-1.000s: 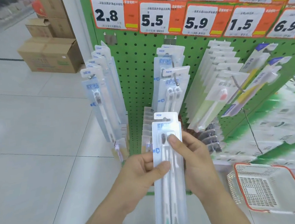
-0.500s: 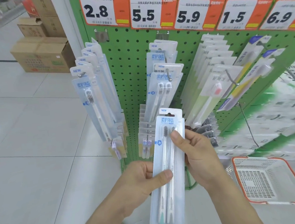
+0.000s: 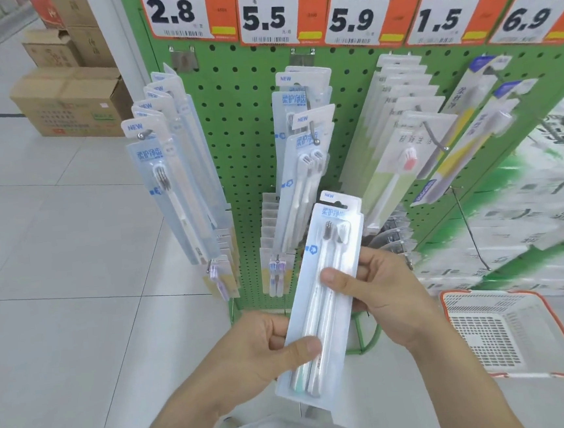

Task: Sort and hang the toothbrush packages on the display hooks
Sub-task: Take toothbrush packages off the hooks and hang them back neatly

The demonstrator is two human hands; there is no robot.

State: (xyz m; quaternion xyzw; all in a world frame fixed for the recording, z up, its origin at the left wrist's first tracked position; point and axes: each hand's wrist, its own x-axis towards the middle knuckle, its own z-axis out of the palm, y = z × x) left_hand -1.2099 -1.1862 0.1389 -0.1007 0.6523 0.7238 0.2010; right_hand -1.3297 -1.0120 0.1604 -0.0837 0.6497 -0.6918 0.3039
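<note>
Right now I am gripping a twin toothbrush package (image 3: 318, 299) with my left hand (image 3: 251, 349) near its foot and my right hand (image 3: 379, 287) at mid-length, tilting it before the green pegboard (image 3: 246, 169). Hooks (image 3: 314, 132) there are carrying rows of similar packs under orange price tags (image 3: 270, 13). Pale floor tiles (image 3: 57, 267) are stretching left toward cardboard boxes (image 3: 69, 102); a red-rimmed basket (image 3: 509, 330) is sitting low at my right.

1 head-worn wide-angle view, looking forward and down. Close over both hands; green pegboard (image 3: 245, 155) just ahead, floor tiles (image 3: 57, 267) left, basket (image 3: 509, 334) lower right.
</note>
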